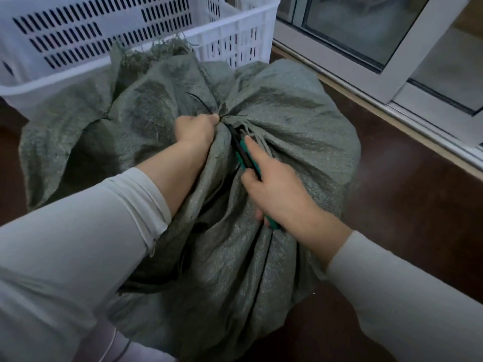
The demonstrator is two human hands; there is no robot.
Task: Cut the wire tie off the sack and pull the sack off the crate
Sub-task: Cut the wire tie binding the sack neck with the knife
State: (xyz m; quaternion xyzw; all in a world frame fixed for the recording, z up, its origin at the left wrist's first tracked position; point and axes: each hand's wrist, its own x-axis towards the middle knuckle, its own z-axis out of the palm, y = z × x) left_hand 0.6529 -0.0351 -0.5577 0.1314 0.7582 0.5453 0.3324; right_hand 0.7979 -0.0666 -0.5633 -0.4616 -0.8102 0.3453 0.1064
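A grey-green woven sack (pixel 287 105) bulges over something hidden inside it, its mouth gathered into a bunch at the middle. A thin black wire tie (pixel 201 104) sticks out of the gathered neck. My left hand (pixel 194 128) grips the bunched cloth just left of the knot. My right hand (pixel 277 189) holds a green-handled cutter (pixel 247 159), forefinger laid along it, with the dark tip pushed into the gathered folds beside the tie. The crate under the sack is not visible.
A white slotted plastic crate (pixel 230 30) stands behind the sack at the upper left. A sliding door frame and track (pixel 392 82) run along the right. The floor (pixel 407 205) is dark brown wood.
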